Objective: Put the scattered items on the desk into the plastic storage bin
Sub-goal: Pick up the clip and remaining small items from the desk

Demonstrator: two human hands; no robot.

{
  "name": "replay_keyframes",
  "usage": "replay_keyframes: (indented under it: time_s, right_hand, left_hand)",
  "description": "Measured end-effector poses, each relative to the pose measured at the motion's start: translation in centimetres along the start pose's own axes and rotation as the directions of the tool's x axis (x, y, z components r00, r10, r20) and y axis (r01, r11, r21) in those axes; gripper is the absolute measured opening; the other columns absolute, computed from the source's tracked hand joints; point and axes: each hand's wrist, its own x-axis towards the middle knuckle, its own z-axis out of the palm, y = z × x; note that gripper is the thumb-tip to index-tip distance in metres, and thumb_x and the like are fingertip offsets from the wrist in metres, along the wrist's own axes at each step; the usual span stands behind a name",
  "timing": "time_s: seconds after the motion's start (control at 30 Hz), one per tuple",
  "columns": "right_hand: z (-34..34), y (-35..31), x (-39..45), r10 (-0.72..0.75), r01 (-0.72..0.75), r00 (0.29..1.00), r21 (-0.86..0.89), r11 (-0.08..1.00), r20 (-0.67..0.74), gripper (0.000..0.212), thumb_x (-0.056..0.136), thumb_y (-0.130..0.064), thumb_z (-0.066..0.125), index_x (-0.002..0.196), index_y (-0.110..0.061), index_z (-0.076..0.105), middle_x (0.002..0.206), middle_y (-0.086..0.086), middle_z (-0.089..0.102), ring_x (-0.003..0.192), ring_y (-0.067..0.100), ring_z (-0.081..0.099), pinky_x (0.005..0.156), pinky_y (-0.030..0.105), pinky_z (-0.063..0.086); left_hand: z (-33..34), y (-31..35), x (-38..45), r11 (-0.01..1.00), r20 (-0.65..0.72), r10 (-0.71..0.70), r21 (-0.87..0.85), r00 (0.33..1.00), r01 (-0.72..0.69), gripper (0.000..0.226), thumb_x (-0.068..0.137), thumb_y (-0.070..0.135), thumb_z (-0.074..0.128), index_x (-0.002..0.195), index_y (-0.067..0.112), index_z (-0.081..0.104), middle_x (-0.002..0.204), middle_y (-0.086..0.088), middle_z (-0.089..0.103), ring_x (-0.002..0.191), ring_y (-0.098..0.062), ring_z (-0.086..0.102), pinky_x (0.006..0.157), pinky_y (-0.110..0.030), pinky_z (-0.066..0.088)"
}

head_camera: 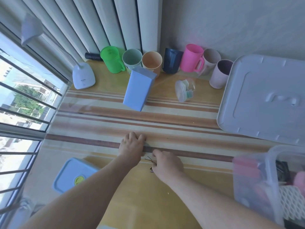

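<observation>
My right hand (167,165) pinches a few thin dark hairpins (150,163) just above the desk, near its front middle. Close to its left, my left hand (132,144) rests on the striped desk cover with its fingers curled down; whatever lies under the fingertips is hidden. The clear plastic storage bin (272,164) stands at the lower right, with pink items and white mesh inside. A tall blue box (137,89) and a small clear container of clips (184,90) stand further back on the desk.
The bin's grey lid (264,96) lies at the right. A row of coloured cups (155,61) lines the back wall. A white desk lamp (83,76) stands at the back left. A blue lidded box (74,175) sits at the front left beside the window.
</observation>
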Motion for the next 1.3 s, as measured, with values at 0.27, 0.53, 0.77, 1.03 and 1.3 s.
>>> replay_keyframes:
  time_s: [0.27,0.53,0.77,1.03,1.3]
  right_hand:
    - [0.9,-0.3,0.0,0.001,0.001,0.998,0.028,1.000,-0.068,0.012,0.101,-0.032,0.059,0.109,-0.028,0.067,0.100,-0.009,0.069,0.092,0.024,0.062,0.066,0.036,0.052]
    - [-1.3,4.0,-1.2,0.108,-0.117,0.992,0.161,0.980,0.063,0.031,0.097,-0.022,0.061,0.125,-0.037,0.060,0.075,-0.013,0.063,0.062,0.010,0.055,0.047,0.026,0.034]
    - [-0.8,5.2,-2.6,0.109,-0.120,0.991,0.174,0.977,0.073,0.030,0.098,-0.027,0.065,0.126,-0.033,0.061,0.079,-0.009,0.065,0.065,0.010,0.063,0.058,0.034,0.057]
    - [-1.2,5.4,-4.0,0.121,-0.129,0.991,0.226,0.966,0.050,0.023,0.099,-0.033,0.063,0.121,-0.028,0.065,0.084,-0.012,0.064,0.069,0.010,0.063,0.061,0.035,0.058]
    - [-3.1,6.8,-5.0,-0.025,-0.014,0.985,0.222,0.975,0.172,0.038,0.091,-0.025,0.079,0.126,-0.029,0.063,0.118,-0.007,0.052,0.107,0.020,0.058,0.090,0.037,0.054]
  left_hand:
    - [0.1,-0.4,-1.3,0.967,0.008,0.003,-0.255,1.000,-0.001,0.027,0.095,0.007,0.060,0.111,0.023,0.044,0.113,-0.003,0.047,0.086,-0.020,0.050,0.073,-0.031,0.046]
    - [0.4,0.6,-4.0,0.851,0.040,0.061,-0.524,0.997,-0.031,0.026,0.087,0.047,0.052,0.111,0.042,0.062,0.057,0.007,0.063,0.052,-0.009,0.058,0.045,-0.025,0.039]
    - [1.2,2.6,-3.5,0.969,-0.011,0.246,0.012,0.969,-0.246,0.028,0.102,0.049,0.047,0.129,0.045,0.038,0.119,0.009,0.062,0.078,-0.022,0.068,0.053,-0.030,0.046]
    - [2.1,2.1,-3.4,0.973,-0.001,0.219,0.080,0.976,-0.218,0.014,0.106,0.038,0.047,0.114,0.045,0.057,0.123,0.016,0.054,0.078,-0.017,0.068,0.049,-0.027,0.039]
    - [1.6,3.6,-4.8,0.981,0.027,0.175,0.081,0.984,-0.177,0.024,0.105,0.047,0.040,0.113,0.041,0.062,0.101,0.013,0.063,0.087,-0.016,0.068,0.059,-0.029,0.042]
